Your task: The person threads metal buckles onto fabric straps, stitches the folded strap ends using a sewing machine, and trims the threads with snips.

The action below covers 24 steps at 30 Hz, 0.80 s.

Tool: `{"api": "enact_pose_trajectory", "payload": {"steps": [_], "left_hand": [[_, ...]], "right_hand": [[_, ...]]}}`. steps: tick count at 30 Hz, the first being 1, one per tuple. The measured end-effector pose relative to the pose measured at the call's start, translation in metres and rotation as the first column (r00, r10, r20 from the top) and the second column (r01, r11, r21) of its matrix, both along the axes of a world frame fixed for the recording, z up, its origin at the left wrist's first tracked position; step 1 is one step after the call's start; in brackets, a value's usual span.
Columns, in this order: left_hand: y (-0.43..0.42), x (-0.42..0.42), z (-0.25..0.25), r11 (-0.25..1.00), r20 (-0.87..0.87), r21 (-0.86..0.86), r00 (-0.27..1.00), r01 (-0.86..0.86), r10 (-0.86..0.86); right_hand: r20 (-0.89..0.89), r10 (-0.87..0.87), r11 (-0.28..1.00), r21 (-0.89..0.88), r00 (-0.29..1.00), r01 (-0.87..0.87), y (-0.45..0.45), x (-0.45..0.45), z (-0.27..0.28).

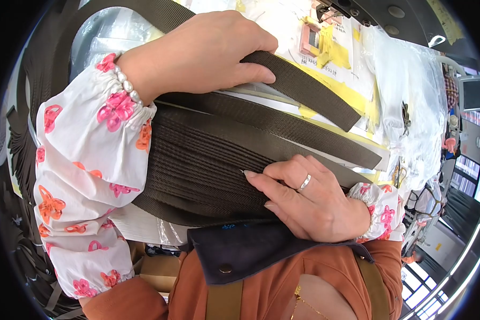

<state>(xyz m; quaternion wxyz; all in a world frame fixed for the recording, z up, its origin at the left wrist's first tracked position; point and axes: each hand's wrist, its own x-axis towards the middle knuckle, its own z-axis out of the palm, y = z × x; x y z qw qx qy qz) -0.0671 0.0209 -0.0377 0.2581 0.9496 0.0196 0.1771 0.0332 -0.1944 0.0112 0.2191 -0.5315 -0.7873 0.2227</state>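
Observation:
In the head view my left hand [218, 50] is closed around a dark olive-brown webbing strap [309, 88], thumb and fingers pinching it. The strap's cut end points to the lower right. Below it lies another strap [325, 138], its end free. My right hand [317, 200], with a silver ring, rests on a thick stack of the same webbing [202, 152]. One fingertip is stretched onto the stack, with a tiny pale point at it; the other fingers are curled. What those curled fingers hold, if anything, is hidden.
Webbing [32, 80] hangs in loops at the left. Yellow tape and a small pink-framed piece [309, 40] are on the white work surface. Clear plastic sheeting [410, 80] covers the right side. Dark machine parts [368, 13] overhang the top. A cardboard box [157, 274] sits below.

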Motion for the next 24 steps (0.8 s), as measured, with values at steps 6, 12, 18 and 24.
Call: {"api": "enact_pose_trajectory", "payload": {"steps": [6, 12, 18, 24], "left_hand": [[-0.001, 0.0, 0.002, 1.0, -0.041, -0.005, 0.999, -0.013, 0.012], [0.0, 0.0, 0.0, 1.0, -0.003, 0.004, 1.0, -0.009, 0.009], [0.0, 0.003, 0.001, 1.0, -0.022, 0.012, 1.0, -0.012, 0.012], [0.001, 0.004, 0.0, 1.0, 0.008, 0.016, 1.0, 0.003, -0.003]], "right_hand": [[-0.008, -0.016, 0.999, -0.028, 1.0, 0.016, 0.003, -0.002, 0.0], [-0.035, -0.007, 0.999, 0.041, 0.999, 0.009, 0.008, -0.001, -0.011], [-0.128, -0.005, 0.999, 0.045, 0.992, 0.011, 0.02, -0.001, -0.016], [-0.007, -0.048, 0.999, -0.021, 0.999, 0.048, 0.026, -0.008, -0.01]]}}
